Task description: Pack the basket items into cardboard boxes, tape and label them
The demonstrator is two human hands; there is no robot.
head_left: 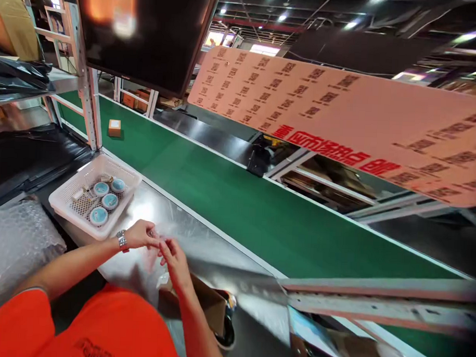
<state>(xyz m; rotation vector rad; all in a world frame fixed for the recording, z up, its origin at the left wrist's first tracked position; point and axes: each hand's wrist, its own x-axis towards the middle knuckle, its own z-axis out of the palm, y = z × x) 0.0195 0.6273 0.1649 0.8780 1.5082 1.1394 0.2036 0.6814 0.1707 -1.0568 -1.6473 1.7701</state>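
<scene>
My left hand (pixel 141 234), with a metal watch on its wrist, and my right hand (pixel 175 262) meet over the metal worktop (pixel 207 258). Their fingertips are pinched together on a thin, see-through piece of plastic film (pixel 151 257), blurred and hard to make out. Beneath my right forearm stands an open cardboard box (pixel 208 302), partly hidden by the arm. To the left of my hands sits a white plastic basket (pixel 61 203) holding several round tubs with blue lids (pixel 109 201) and some small items.
Beyond the worktop runs a green conveyor belt (pixel 221 199) carrying a small brown box (pixel 114 128). Bubble wrap (pixel 20 249) lies at the left. A dark screen (pixel 141 34) and a printed board (pixel 322 119) hang above. A metal frame bar (pixel 374 303) crosses at right.
</scene>
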